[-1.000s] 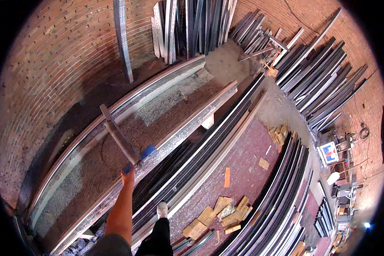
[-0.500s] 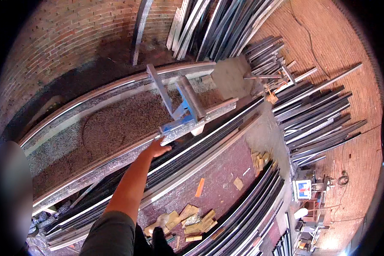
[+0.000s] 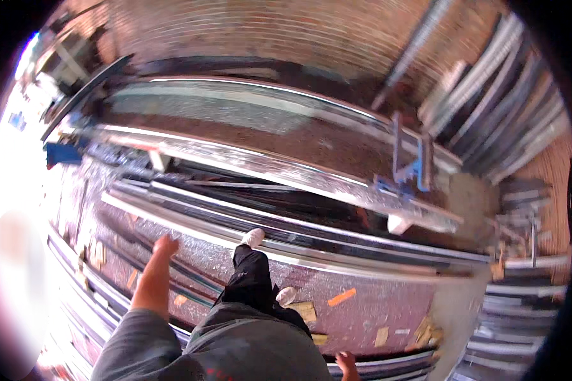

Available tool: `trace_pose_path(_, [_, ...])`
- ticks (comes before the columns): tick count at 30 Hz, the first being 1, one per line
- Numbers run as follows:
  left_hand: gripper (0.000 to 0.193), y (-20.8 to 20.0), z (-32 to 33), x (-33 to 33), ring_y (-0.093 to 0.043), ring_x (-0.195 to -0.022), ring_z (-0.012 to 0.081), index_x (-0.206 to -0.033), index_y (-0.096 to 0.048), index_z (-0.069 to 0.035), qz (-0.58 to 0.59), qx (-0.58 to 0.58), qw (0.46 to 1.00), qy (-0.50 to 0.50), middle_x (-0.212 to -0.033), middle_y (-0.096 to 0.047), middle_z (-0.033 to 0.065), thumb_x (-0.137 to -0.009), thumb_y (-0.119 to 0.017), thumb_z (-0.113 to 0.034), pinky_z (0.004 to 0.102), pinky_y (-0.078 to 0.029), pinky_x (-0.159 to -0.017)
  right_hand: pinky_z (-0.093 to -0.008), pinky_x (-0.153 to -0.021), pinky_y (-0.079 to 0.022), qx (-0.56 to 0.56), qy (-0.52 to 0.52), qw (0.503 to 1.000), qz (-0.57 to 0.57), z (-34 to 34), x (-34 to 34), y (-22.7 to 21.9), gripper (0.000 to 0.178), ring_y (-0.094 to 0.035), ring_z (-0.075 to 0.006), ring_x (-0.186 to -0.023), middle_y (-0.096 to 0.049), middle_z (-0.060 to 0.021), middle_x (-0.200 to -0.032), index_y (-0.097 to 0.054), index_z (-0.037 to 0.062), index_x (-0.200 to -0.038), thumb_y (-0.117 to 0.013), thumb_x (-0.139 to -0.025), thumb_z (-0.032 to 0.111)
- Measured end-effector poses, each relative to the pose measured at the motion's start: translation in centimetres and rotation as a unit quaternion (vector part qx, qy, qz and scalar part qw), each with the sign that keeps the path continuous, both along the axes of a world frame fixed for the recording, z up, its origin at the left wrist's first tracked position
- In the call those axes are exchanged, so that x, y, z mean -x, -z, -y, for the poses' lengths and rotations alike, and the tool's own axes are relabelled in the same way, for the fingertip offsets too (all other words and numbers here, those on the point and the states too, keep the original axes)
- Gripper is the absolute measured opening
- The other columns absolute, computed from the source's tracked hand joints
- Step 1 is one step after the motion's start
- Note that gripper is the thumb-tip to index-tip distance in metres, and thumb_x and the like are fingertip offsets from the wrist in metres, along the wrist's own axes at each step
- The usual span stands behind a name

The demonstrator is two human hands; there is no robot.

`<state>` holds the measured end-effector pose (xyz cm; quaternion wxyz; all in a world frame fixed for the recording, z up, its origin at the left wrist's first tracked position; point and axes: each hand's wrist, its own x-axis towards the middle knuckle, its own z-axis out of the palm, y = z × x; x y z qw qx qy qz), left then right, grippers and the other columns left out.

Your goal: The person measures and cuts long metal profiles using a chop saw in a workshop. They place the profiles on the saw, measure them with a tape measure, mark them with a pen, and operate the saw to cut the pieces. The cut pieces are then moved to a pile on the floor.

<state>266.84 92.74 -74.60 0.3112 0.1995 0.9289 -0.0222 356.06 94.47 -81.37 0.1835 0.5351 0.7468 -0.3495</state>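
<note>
left hand [image 3: 164,247] off blue clamp [image 3: 405,171]; clamp upright on metal rail [image 3: 286,171].

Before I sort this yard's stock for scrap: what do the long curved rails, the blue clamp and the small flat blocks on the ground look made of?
The long curved rails look like bare metal, probably steel or aluminium: silvery, with bright glare along their edges. The blue clamp seems to be painted metal, an even blue coat on straight bars. The small flat blocks look like raw wood offcuts: pale tan and matte. Motion blur leaves the details open.
</note>
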Motion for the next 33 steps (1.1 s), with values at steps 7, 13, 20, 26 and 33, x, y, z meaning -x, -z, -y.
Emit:
trace_pose_path(7, [0.044,-0.5,44.4,-13.1,-0.069,-0.096,0.0304,-0.101,-0.074,-0.007,0.035,0.169,0.975,-0.143,-0.097,-0.072,0.0169,-0.082,-0.065,-0.045,0.0408,-0.054,-0.086,-0.0408,-0.068,-0.058,0.137,0.543,0.793,-0.239,-14.7,-12.1,9.7,0.027,-0.067,-0.0286,-0.077,-0.067,-0.0154,-0.089,-0.064,-0.0006,-0.098,-0.068,-0.083,0.021])
trace_pose_path(13, [0.055,9.0,42.9,-32.2,-0.066,-0.097,0.0324,-0.112,-0.069,-0.005,0.257,-0.037,0.956,-0.134,-0.106,-0.07,0.0164,-0.084,-0.067,-0.052,0.0427,-0.052,-0.085,-0.0347,-0.071,-0.054,0.041,0.256,0.965,-0.031,-24.8,9.9,8.7,0.027,-0.066,-0.0223,-0.08,-0.068,-0.0116,-0.088,-0.065,-0.0014,-0.098,-0.069,-0.083,0.02])
trace_pose_path(20, [0.041,5.9,32.5,-26.8,-0.063,-0.109,0.0371,-0.119,-0.068,-0.011,0.219,-0.008,0.974,-0.052,-0.12,-0.066,0.0166,-0.086,-0.06,-0.034,0.0442,-0.049,-0.096,-0.0305,-0.072,-0.054,0.088,-0.096,0.951,-0.281,-21.6,42.4,1.0,0.025,-0.069,-0.0187,-0.076,-0.071,-0.0116,-0.089,-0.064,-0.0023,-0.106,-0.063,-0.089,0.016])
trace_pose_path(26, [0.04,3.9,43.1,-13.3,-0.067,-0.096,0.035,-0.106,-0.073,-0.013,0.134,-0.045,0.975,-0.172,-0.106,-0.07,0.0169,-0.086,-0.059,-0.044,0.0438,-0.054,-0.085,-0.031,-0.069,-0.054,0.052,-0.18,0.954,-0.235,-18.4,60.8,-0.1,0.029,-0.069,-0.0175,-0.072,-0.071,-0.0117,-0.085,-0.065,-0.0027,-0.105,-0.067,-0.087,0.019])
trace_pose_path(33, [0.043,-1.1,52.6,-7.8,-0.069,-0.083,0.017,-0.105,-0.071,-0.002,0.019,-0.248,0.861,-0.445,-0.095,-0.074,0.0119,-0.076,-0.083,-0.03,0.0336,-0.056,-0.076,-0.0343,-0.076,-0.054,0.019,-0.321,0.943,-0.091,-12.9,78.4,-0.6,0.032,-0.07,-0.0209,-0.08,-0.073,-0.0126,-0.089,-0.07,0.003,-0.105,-0.069,-0.083,0.026])
